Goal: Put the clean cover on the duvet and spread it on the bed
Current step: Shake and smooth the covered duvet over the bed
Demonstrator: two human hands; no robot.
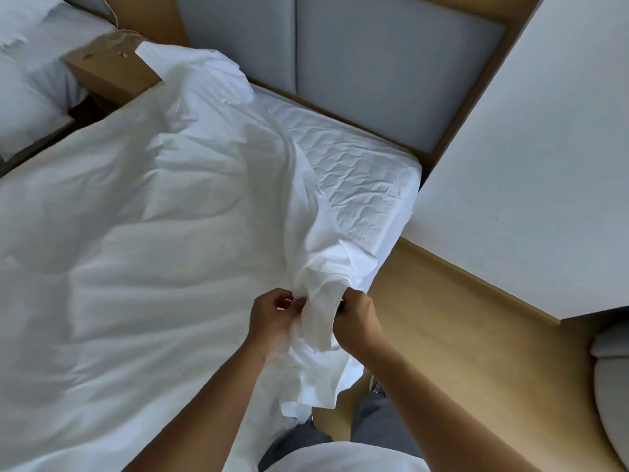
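Both arms reach forward in the head view, left grip (272,316) and right grip (357,318) close together, fingers curled, pinching a bunched corner of the duvet cover (321,294) at the bed (357,172) edge. The rest lies rumpled across the bed. I can't tell what's inside it from here.

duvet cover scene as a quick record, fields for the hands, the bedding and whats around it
mattress: wrinkled white sheet, bare at the far right
duvet: white, creased, lies over the rest of it
cover: white, bunched at the near edge, part hanging down
left hand: grips the bunch
right hand: grips the same bunch, close beside the other
headboard: grey padded panels
bedside table: wooden, far left
floor: light wood
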